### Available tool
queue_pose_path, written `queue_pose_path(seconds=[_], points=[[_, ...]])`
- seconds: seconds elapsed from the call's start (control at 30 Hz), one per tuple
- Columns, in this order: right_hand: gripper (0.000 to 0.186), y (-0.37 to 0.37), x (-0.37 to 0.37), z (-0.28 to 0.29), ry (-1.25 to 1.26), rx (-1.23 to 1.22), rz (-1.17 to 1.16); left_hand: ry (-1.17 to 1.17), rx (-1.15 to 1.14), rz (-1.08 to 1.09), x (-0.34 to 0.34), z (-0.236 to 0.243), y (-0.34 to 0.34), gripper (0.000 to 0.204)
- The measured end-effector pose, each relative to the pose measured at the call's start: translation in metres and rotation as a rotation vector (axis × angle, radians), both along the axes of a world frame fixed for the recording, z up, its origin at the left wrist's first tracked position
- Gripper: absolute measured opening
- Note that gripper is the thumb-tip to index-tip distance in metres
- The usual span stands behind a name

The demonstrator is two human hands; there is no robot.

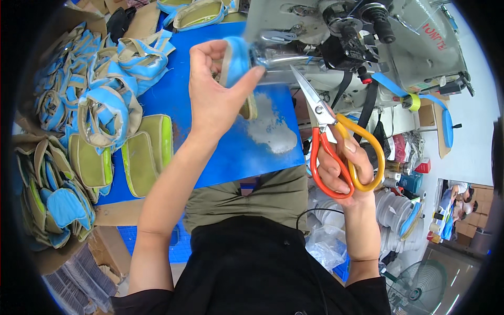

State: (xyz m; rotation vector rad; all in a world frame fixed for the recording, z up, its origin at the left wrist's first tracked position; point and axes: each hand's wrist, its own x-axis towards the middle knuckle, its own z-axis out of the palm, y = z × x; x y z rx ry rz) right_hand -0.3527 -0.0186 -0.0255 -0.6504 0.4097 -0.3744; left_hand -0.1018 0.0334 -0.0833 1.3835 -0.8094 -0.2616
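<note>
My left hand (218, 100) is raised over the blue tabletop, its thumb and fingers closed around a light-blue and beige fabric piece (237, 63). That piece is slightly blurred and sits against the metal arm of the sewing machine (294, 47). To the right, my right hand (349, 163) has its fingers through the handles of a pair of scissors (320, 107), one handle orange-red and the other yellow. The scissor blades point up and left toward the machine and look closed or nearly so. A gap separates the blade tips from the fabric piece.
On the left lie blue and beige fabric bands (113, 89) in a heap and olive-green panels (139, 163). A cardboard box (47, 257) holds more pieces. A blue strip (446, 126) hangs at right, above thread cones (396, 215) and a fan (420, 286). Other people are in the far right background.
</note>
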Motion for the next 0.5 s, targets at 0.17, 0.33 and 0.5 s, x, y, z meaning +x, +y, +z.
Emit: queue_pose_path(seconds=[0.17,0.33,0.5], points=[[0.066,-0.005,0.001,-0.002,-0.04,0.1,0.033,0.022,0.006,0.005,0.002,-0.004,-0.002,0.066],[0.065,-0.001,0.005,-0.005,-0.05,0.101,0.049,0.061,-0.01,-0.003,0.0,-0.007,-0.003,0.066],[0.06,0.005,0.005,-0.007,0.01,0.026,-0.006,0.075,-0.052,0.009,-0.002,-0.012,-0.006,0.064]])
